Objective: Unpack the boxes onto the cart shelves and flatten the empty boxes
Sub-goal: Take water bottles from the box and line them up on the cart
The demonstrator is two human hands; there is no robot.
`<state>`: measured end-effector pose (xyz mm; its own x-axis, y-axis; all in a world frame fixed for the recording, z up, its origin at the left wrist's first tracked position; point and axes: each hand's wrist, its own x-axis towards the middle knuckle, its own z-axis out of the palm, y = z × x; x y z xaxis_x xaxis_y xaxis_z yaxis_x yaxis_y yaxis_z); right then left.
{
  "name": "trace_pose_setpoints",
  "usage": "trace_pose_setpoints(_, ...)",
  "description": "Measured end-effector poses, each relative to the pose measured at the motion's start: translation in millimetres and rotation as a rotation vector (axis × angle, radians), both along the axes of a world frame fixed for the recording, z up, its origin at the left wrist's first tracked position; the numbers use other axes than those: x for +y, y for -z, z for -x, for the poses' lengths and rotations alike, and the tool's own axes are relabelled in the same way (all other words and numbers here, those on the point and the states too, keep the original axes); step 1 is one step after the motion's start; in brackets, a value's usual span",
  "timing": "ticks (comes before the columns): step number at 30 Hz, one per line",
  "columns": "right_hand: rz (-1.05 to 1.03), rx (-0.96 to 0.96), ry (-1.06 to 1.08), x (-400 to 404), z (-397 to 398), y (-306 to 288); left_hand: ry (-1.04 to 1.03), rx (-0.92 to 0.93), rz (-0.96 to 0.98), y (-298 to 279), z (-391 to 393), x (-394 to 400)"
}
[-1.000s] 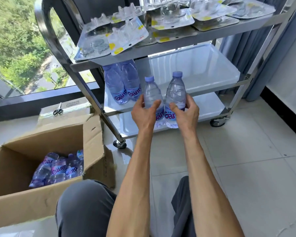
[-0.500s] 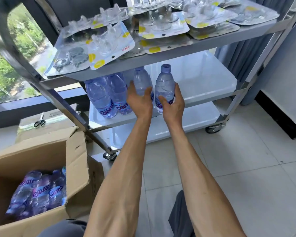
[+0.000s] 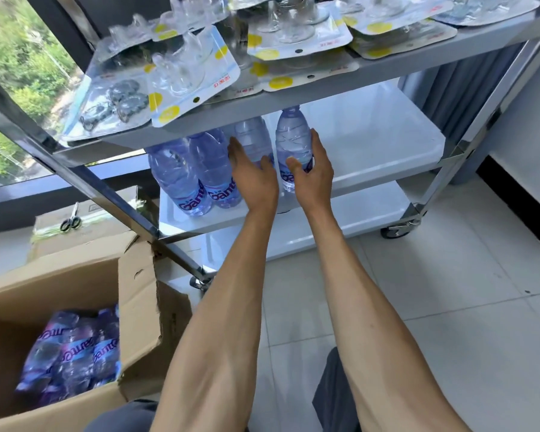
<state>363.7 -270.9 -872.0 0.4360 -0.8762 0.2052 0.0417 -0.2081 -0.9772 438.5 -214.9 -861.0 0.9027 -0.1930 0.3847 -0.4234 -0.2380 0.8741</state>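
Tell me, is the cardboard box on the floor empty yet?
No. The cardboard box is open, and several wrapped water bottles lie inside it.

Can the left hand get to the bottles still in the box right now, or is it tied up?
Probably not yet. The left hand grips a bottle at the middle shelf. Once it lets go, the box sits open on that side, its bottles uncovered.

one camera only, up on my head, looking forward and steeply down along both my forearms, which run in from the bottom edge. it sits close to the cart (image 3: 293, 104), whose shelves fill the upper half of the frame; the open box (image 3: 131, 294) is at lower left.
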Motion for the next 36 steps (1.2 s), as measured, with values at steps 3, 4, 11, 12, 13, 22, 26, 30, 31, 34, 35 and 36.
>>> trace_pose_setpoints(3, 0.002, -0.013, -0.055, 2, 0, 2, -0.045, -0.112, 0.02, 14, 14, 21)
trace_pose_setpoints(4, 0.001, -0.024, -0.082, 4, 0, 2, -0.093, -0.098, 0.054, 19, 18, 29)
trace_pose_setpoints(11, 0.018, -0.034, -0.225, 33, -13, 1, -0.403, 0.111, 0.138, 29, 12, 79)
trace_pose_setpoints(12, 0.024, -0.035, -0.248, 34, -15, 1, -0.45, 0.138, 0.118, 27, 10, 85)
trace_pose_setpoints(13, 0.027, -0.027, -0.267, 34, -17, 1, -0.504, 0.175, 0.103, 25, 7, 89)
trace_pose_setpoints(22, 0.042, 0.091, -0.328, 40, -35, 5, -0.375, 0.351, 0.056, 24, -42, 107)
trace_pose_setpoints(26, 0.084, 0.075, -0.221, 44, -45, 10, -0.337, 0.286, 0.062, 29, -47, 103)
trace_pose_setpoints(30, 0.117, 0.126, -0.215, 39, -58, 9, -0.333, 0.245, 0.04, 36, -50, 104)
trace_pose_setpoints(31, 0.116, 0.135, -0.226, 37, -62, 9, -0.333, 0.237, 0.041, 37, -51, 104)
trace_pose_setpoints(34, 0.091, 0.123, -0.261, 34, -71, 8, -0.333, 0.22, 0.048, 38, -51, 101)
trace_pose_setpoints(35, 0.075, 0.121, -0.272, 33, -73, 8, -0.334, 0.22, 0.048, 39, -51, 101)
trace_pose_setpoints(36, 0.059, 0.126, -0.277, 32, -75, 9, -0.334, 0.218, 0.045, 40, -52, 102)
